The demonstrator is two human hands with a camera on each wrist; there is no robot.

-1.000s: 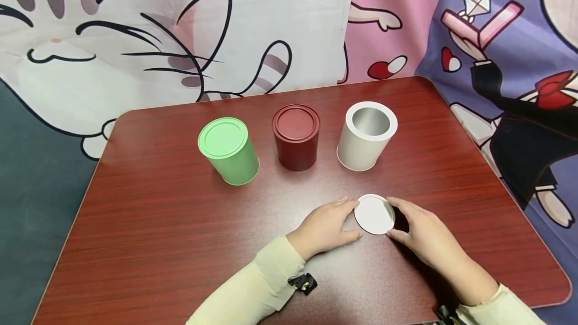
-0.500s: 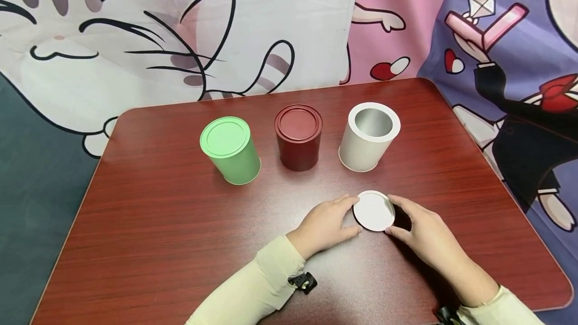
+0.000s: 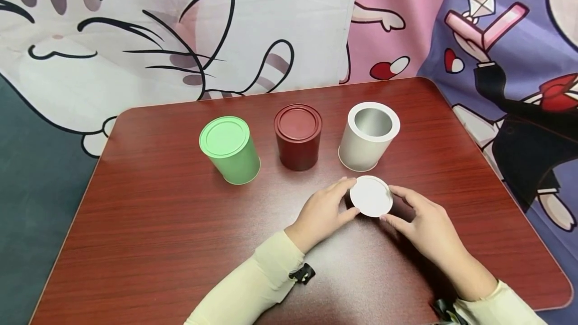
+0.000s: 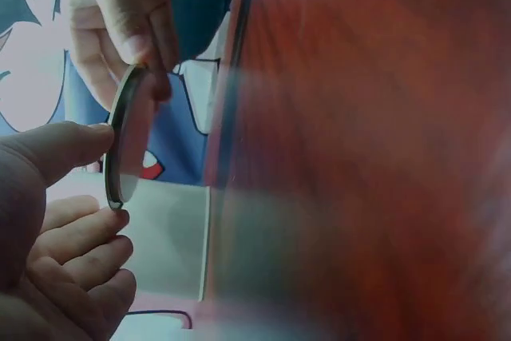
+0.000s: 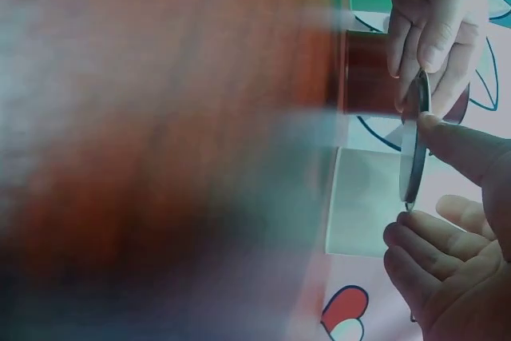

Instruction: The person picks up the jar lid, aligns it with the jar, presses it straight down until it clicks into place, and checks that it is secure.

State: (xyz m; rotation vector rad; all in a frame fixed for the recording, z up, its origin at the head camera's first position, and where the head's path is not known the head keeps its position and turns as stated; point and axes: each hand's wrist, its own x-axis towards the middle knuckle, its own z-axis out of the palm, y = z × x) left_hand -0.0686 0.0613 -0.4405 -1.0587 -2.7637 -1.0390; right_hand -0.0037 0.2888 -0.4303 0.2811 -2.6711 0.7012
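A round white lid (image 3: 371,196) is held level between both hands, clear of the tabletop in the wrist views. My left hand (image 3: 319,214) pinches its left edge with thumb and fingertips. On the opposite edge, the thumb and fingertips of my right hand (image 3: 426,227) grip it. Seen edge-on in the left wrist view, the lid (image 4: 128,137) looks thin with a raised rim. Just behind the hands stands a white can (image 3: 363,150), its top uncovered and its inside grey.
A dark red can (image 3: 298,152) with its lid on stands left of the white one. Farther left is a green can (image 3: 237,162), also lidded. All stand on the reddish wooden table (image 3: 158,224), whose back edge meets a cartoon-printed cloth (image 3: 289,19).
Both hands have raised the white lid off the table and moved it away from the body, closer to the white can. The cans have stayed in place.
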